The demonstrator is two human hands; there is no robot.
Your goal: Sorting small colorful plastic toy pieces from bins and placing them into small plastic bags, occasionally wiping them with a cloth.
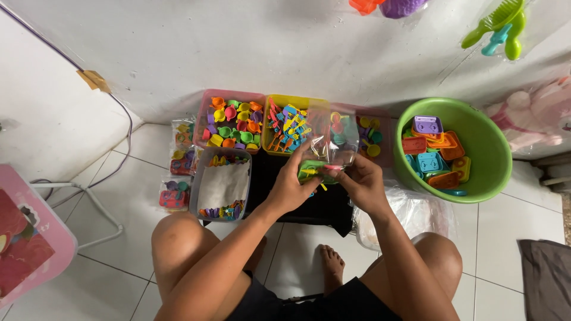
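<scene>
My left hand [291, 185] and my right hand [361, 181] both grip a clear plastic bag [333, 134] held upright over a black mat [309, 205]. Small green, yellow and pink toy pieces [313, 170] sit at the bottom of the bag between my fingers. Behind the bag stand a pink tray of tiny cups [231, 122], a yellow tray of small utensils [288, 126] and a red tray [373, 139] partly hidden by the bag.
A green basin [493, 151] with coloured toy trays sits to the right. A clear box [223, 184] and packed small bags [181, 148] lie at left. A crumpled plastic bag [410, 214] lies by my right knee. A pink stool [30, 238] stands far left.
</scene>
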